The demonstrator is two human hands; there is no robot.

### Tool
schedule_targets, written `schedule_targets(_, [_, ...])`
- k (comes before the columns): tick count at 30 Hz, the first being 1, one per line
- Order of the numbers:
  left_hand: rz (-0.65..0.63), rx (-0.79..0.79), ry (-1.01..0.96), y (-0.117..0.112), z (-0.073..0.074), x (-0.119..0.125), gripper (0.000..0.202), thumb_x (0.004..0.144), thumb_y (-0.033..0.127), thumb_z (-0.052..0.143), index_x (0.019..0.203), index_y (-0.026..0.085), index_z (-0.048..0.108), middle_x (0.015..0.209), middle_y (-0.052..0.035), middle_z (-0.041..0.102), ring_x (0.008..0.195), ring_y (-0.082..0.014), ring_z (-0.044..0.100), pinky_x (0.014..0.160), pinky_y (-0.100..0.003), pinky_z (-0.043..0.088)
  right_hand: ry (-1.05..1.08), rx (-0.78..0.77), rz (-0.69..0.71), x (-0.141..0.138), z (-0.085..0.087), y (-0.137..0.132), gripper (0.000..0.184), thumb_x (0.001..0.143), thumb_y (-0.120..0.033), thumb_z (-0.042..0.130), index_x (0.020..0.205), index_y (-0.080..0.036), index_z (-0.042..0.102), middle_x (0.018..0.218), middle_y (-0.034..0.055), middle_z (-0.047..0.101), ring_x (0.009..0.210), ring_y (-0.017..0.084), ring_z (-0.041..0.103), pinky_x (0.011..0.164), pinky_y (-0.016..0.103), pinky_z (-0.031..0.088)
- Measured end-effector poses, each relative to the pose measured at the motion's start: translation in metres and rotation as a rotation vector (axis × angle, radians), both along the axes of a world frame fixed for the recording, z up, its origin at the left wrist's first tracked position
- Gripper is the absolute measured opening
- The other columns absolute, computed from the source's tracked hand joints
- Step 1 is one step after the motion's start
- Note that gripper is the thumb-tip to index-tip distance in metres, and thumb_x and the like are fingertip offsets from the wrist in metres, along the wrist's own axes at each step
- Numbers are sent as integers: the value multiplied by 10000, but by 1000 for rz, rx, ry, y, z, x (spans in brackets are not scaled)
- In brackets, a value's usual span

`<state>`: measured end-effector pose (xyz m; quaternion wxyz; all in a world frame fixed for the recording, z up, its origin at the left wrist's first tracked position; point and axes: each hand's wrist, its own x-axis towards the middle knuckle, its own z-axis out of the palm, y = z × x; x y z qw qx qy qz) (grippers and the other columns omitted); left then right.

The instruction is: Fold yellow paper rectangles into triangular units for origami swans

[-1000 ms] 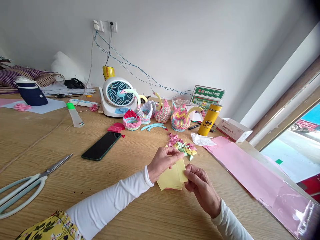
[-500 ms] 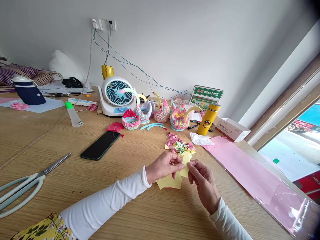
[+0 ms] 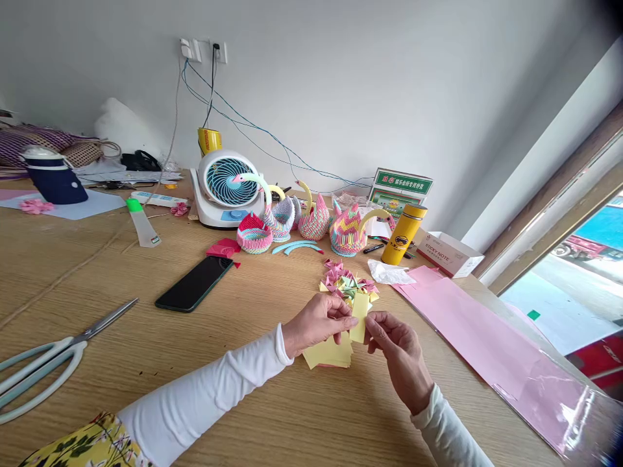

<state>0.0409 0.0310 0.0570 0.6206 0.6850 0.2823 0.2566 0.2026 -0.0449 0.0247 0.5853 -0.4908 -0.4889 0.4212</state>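
Observation:
A small yellow paper strip is held upright between my two hands. My left hand pinches its left edge between thumb and fingers. On the other side, the thumb and forefinger of my right hand grip the right edge. Below the left hand lies a stack of yellow paper slips, partly covered by that hand. Just beyond the strip is a pile of small folded paper pieces in pink, yellow and green.
Scissors and a phone lie to the left. Folded-paper swans stand at the back beside a fan. A yellow flask, a sticky note box and pink paper sheets are on the right.
Both hands keep their pinch on the yellow strip, almost unmoved. The right hand and wrist sit very slightly differently, and the view has shifted a little.

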Motion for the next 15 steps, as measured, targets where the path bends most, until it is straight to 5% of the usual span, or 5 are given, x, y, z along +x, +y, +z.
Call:
schedule_targets(10, [38,177,-32,-1,-7,5,230,763,339,595,692,122,570,610,4,561,522,-85,533,518,-197,409,66,-13,-6,-1,-3,2,218,772,-373,689,802,-164,637,676,24,592,625,138,531,496,223,441])
schedule_targets(15, [53,134,-78,-1,-11,7,242,753,359,619,793,126,566,638,-16,611,545,-116,587,527,-216,447,115,3,3,-2,-4,2,196,774,-342,689,861,-177,628,712,18,592,619,128,528,497,215,443])
